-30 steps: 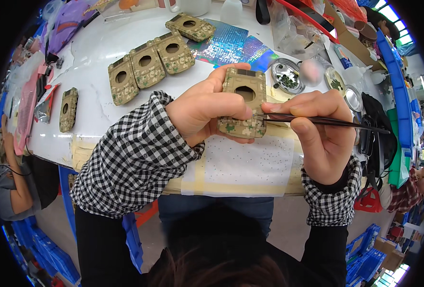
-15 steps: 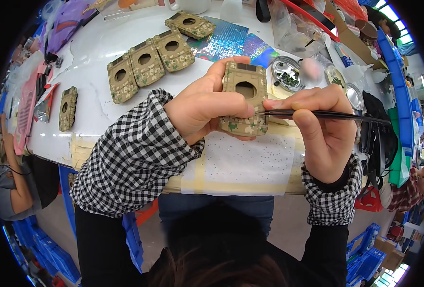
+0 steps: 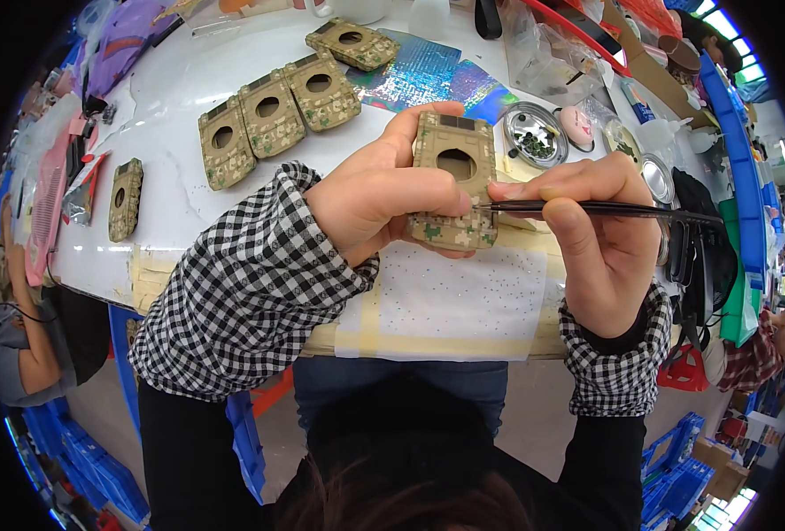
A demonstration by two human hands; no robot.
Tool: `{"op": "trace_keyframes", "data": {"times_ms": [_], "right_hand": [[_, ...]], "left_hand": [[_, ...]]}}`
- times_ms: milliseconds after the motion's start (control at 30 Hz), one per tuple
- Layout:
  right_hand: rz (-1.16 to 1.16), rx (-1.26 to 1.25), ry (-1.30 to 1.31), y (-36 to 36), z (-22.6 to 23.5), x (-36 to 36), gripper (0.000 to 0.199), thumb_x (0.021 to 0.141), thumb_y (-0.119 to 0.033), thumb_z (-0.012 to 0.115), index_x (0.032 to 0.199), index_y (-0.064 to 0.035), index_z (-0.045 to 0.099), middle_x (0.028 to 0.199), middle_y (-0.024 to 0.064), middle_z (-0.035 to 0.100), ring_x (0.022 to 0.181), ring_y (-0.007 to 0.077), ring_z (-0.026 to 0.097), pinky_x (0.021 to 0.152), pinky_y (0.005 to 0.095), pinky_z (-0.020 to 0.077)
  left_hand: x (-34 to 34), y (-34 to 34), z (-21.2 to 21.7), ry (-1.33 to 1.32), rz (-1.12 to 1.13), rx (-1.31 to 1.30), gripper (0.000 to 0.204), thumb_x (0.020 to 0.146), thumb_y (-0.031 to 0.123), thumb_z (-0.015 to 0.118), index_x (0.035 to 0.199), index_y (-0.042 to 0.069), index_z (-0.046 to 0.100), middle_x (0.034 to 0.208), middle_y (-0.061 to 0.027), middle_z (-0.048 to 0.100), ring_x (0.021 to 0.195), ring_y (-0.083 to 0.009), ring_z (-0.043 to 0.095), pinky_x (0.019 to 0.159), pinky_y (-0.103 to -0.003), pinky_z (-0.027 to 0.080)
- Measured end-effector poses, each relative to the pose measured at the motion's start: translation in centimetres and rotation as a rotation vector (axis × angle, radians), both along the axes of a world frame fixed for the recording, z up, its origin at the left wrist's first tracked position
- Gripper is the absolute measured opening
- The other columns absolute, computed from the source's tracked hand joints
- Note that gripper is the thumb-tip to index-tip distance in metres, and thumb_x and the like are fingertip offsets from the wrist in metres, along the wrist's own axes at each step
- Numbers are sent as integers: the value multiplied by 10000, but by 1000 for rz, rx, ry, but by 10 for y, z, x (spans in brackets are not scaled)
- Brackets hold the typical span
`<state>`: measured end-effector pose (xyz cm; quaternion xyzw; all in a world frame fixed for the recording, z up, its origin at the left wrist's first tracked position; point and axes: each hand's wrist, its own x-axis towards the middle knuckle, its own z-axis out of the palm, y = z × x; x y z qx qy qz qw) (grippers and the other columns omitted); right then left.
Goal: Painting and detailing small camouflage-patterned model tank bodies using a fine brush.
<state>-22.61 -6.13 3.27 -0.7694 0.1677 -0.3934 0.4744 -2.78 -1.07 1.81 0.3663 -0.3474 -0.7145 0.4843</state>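
A camouflage-patterned model tank hull (image 3: 455, 232) with a round hole in its top is gripped by my left hand (image 3: 383, 190), thumb lying across its upper face. My right hand (image 3: 600, 230) pinches dark, slender tweezers (image 3: 622, 211). Their tip meets the hull's surface close to my left thumb; anything tiny between the points is too small to make out. Below the hull, a white sheet (image 3: 454, 305) sprinkled with small dark specks is taped to the table's near edge.
Several similar hulls (image 3: 269, 115) stand at the far left, and a single hull (image 3: 126, 200) farther left. Beyond my right hand are a round tin (image 3: 535, 134) of dark green bits and a pink rounded object (image 3: 576, 127). Shiny holographic sheets (image 3: 419, 71) lie behind. Another person's arm (image 3: 34, 336) shows at left.
The pink object beside the tin was blurred and now shows sharply. Both hands, the hull and the tweezers stay almost in place.
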Motion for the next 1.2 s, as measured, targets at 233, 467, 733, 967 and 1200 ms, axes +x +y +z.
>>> {"op": "trace_keyframes", "data": {"times_ms": [233,467,733,967,1200], "right_hand": [[13,-13,11,-1,1,-1,95,898,-36,571,941,34,523,908,103,607,836,116,591,747,232,473],[14,-54,73,-1,4,-1,148,938,-115,503,937,27,462,903,191,621,902,246,642,822,326,518],[26,9,-20,0,0,1,84,898,-26,562,941,33,522,919,116,610,872,135,603,768,239,477],[14,-32,-12,-1,-1,1,82,888,-20,575,928,33,527,922,119,609,884,151,614,765,253,493],[25,-96,72,-3,1,1,154,941,-122,501,941,27,462,905,186,614,901,248,642,818,329,521]], "left_hand": [[0,0,1,14,-7,0,777,743,91,577,1420,104,195,1221,-119,464,1048,-245,524,769,-412,518],[0,0,0,13,-5,4,773,743,92,571,1418,97,196,1211,-122,465,1025,-246,526,758,-414,516],[0,0,-1,11,1,3,772,744,90,569,1419,96,193,1205,-127,467,1009,-246,534,744,-406,522],[0,-1,-2,11,6,0,768,747,89,566,1419,99,194,1201,-129,469,1006,-243,534,735,-402,520],[0,1,-2,-7,14,7,772,751,81,569,1422,98,188,1201,-130,470,1007,-239,536,739,-400,521]]}}
